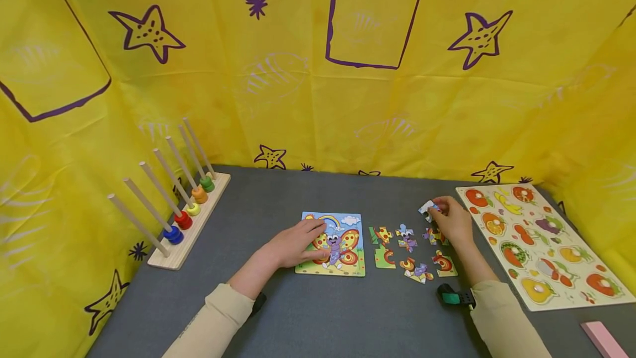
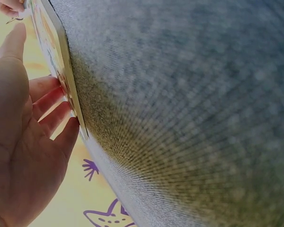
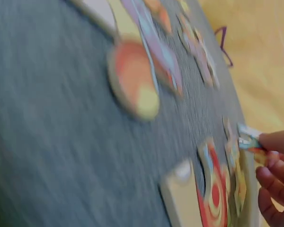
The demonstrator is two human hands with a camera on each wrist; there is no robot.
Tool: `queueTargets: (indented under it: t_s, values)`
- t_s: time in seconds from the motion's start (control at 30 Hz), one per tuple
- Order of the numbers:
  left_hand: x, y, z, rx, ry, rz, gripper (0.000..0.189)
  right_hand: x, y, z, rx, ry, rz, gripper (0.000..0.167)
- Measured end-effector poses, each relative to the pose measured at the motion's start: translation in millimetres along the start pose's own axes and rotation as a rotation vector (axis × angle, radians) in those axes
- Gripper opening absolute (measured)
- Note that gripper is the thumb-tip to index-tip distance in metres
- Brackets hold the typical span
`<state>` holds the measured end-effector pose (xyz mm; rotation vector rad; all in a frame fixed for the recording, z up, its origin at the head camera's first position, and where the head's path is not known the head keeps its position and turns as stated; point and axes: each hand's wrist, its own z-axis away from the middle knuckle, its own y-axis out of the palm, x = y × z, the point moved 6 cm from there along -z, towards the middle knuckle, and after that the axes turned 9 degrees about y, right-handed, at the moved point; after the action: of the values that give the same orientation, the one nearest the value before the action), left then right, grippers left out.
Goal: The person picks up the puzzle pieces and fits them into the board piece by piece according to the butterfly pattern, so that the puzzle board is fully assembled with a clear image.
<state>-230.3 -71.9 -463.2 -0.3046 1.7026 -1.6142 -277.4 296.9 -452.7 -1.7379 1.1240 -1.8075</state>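
My left hand [image 1: 297,246] rests its fingers on the left part of a square butterfly picture board [image 1: 354,270]. In the left wrist view, the straight fingertips of that hand [image 2: 31,127] touch the face of the board [image 2: 61,52]. To the right, my right hand [image 1: 454,224] pinches a small blue-and-white jigsaw piece [image 1: 425,209] between thumb and fingers, raised over the loose pieces. The right wrist view shows the same piece [image 3: 247,138], partly covered by the fingers. Several jigsaw pieces [image 1: 384,257] lie apart between the board and my right hand.
On the left stands a wooden peg rack [image 1: 171,258] with coloured rings on its pegs. A fruit puzzle board [image 1: 541,298] lies at the right. A pink block [image 1: 603,338] is at the near right corner. Yellow patterned cloth [image 1: 298,104] surrounds the grey table [image 1: 343,319].
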Motion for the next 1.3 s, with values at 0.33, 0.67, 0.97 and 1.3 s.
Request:
queueTargets:
  t_s: [0.33, 0.67, 0.97, 1.3]
  values:
    - [-2.3, 0.2, -2.7, 0.011, 0.004, -0.012, 0.070, 57.6, 38.9, 22.6, 0.204, 0.007, -0.186, 0.029]
    - [-10.4, 0.6, -9.3, 0.047, -0.003, -0.146, 0.064, 103.4, 94.0, 47.5, 0.382, 0.030, -0.247, 0.023]
    - [-12.6, 1.2, -10.1, 0.043, -0.011, -0.173, 0.064, 113.3, 110.1, 47.1, 0.352, -0.091, -0.168, 0.017]
    - [-19.1, -0.3, -10.8, -0.006, 0.011, -0.237, 0.065, 119.0, 112.0, 45.7, 0.332, -0.116, -0.137, 0.016]
